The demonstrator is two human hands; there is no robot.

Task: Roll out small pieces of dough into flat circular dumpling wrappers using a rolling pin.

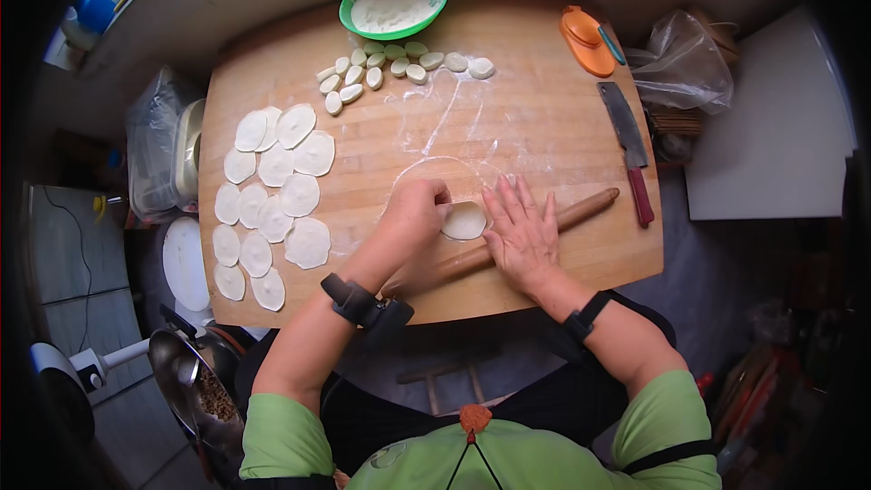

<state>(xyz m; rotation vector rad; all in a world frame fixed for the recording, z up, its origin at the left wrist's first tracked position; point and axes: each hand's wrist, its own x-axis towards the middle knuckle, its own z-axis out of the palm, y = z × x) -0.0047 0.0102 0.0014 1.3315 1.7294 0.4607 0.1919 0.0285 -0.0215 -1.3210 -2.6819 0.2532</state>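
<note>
A small round dough wrapper (465,221) lies on the wooden board between my hands. My left hand (418,207) pinches its left edge between thumb and curled fingers. A wooden rolling pin (588,207) slants across the board, its right end farther from me. Flat across the pin rests my right hand (522,235), fingers straight and spread, their tips beside the wrapper's right edge. The palm hides the middle of the pin. Near my left forearm the pin's lower left part looks blurred.
Overlapping rolled dough wrappers (275,218) cover the left of the wooden board (544,129). Several dough pieces (374,78) lie below a green flour scoop (347,17). At right are an orange dumpling press (585,41) and a cleaver (626,129). A metal pan (173,381) stands lower left.
</note>
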